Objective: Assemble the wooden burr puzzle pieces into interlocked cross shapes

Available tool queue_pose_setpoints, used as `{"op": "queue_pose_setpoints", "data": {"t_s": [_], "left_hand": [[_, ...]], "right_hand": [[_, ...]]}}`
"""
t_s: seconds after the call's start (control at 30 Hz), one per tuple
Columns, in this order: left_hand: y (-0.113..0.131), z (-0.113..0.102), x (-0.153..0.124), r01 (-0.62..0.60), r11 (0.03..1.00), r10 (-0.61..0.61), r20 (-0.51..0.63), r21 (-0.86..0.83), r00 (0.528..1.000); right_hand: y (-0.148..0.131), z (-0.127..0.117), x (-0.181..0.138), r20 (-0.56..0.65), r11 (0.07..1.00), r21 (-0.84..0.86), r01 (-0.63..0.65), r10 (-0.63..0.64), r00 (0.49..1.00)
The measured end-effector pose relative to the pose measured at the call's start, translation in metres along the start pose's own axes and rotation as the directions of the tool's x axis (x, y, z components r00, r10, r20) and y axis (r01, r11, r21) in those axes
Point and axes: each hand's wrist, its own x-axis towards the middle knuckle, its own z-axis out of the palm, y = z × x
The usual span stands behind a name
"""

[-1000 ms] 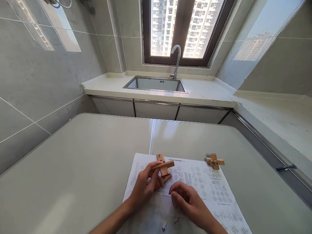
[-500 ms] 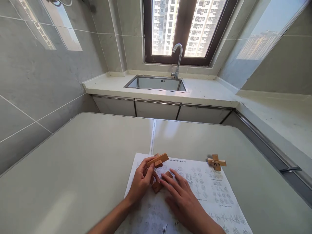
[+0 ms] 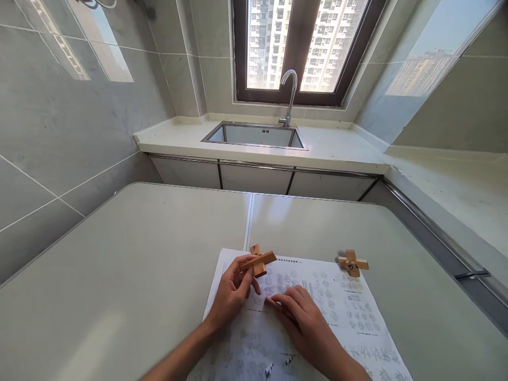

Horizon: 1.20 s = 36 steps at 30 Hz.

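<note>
My left hand (image 3: pixel 232 291) grips a cross-shaped wooden block puzzle (image 3: pixel 260 259) over the upper part of a printed sheet (image 3: pixel 341 317). One long bar lies slantwise across the puzzle, and a block with a dark mark sticks up behind it. To the right and nearer me, my right hand (image 3: pixel 299 315) hovers low over the sheet, apart from the puzzle. Its fingers are curled and drawn together; whatever they may hold is hidden. A second wooden cross puzzle (image 3: pixel 352 263), with a dark letter on it, rests at the sheet's top right corner.
The sheet lies on a pale table (image 3: pixel 119 275) with a seam (image 3: pixel 248 222) down its middle. Beyond stands a counter (image 3: pixel 337 143) with a sink (image 3: pixel 254 136) and a faucet (image 3: pixel 291 95) under a window. Tiled walls rise on both sides.
My right hand has drawn back from the left, its fingers curling in. The wooden block under its fingertips no longer shows there. The puzzle in my left hand has turned and shows more.
</note>
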Motion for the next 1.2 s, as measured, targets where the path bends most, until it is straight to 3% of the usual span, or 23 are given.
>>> {"op": "queue_pose_setpoints", "data": {"t_s": [0.13, 0.23, 0.33, 0.43, 0.53, 0.6, 0.67, 0.8, 0.9, 1.03, 1.2], "left_hand": [[-0.004, -0.002, 0.001, 0.016, 1.000, -0.016, 0.033, -0.019, 0.999], [-0.005, -0.003, 0.001, -0.001, 1.000, 0.002, 0.047, -0.026, 0.999], [-0.002, -0.002, 0.000, -0.022, 0.999, 0.024, 0.066, -0.026, 0.998], [0.001, -0.001, -0.001, -0.029, 0.999, 0.030, 0.077, -0.017, 0.997], [0.002, -0.002, -0.001, -0.026, 1.000, 0.026, 0.102, -0.002, 0.994], [0.001, -0.003, -0.001, -0.027, 1.000, 0.026, 0.127, 0.003, 0.992], [0.000, -0.003, -0.002, -0.035, 0.999, 0.035, 0.148, 0.001, 0.988], [-0.002, -0.003, -0.003, -0.046, 0.999, 0.044, 0.187, 0.007, 0.981], [-0.003, -0.002, -0.004, -0.051, 0.998, 0.043, 0.206, 0.033, 0.978], [-0.006, -0.002, -0.004, -0.052, 0.998, 0.040, 0.246, 0.042, 0.968], [-0.008, -0.002, -0.004, -0.038, 0.999, 0.032, 0.279, 0.016, 0.960]], "right_hand": [[-0.003, 0.000, 0.000, 0.015, 1.000, 0.015, -0.008, 0.008, 1.000], [-0.004, -0.002, -0.004, 0.053, 0.981, 0.160, -0.111, 0.104, 0.993], [-0.005, -0.008, -0.006, 0.103, 0.856, 0.432, -0.285, 0.267, 0.958], [-0.005, -0.018, -0.004, 0.102, 0.760, 0.524, -0.384, 0.392, 0.914], [-0.005, -0.024, 0.000, 0.161, 0.513, 0.715, -0.475, 0.540, 0.826], [-0.004, -0.025, 0.002, 0.201, 0.331, 0.817, -0.472, 0.604, 0.771], [-0.003, -0.025, 0.002, 0.228, 0.201, 0.883, -0.425, 0.606, 0.762], [0.002, -0.026, 0.001, 0.271, 0.021, 0.942, -0.334, 0.537, 0.799], [0.007, -0.027, 0.000, 0.306, -0.118, 0.949, -0.291, 0.557, 0.772], [0.009, -0.024, -0.001, 0.336, -0.168, 0.941, -0.295, 0.579, 0.742], [0.007, -0.022, 0.000, 0.374, -0.139, 0.924, -0.356, 0.521, 0.767]]}}
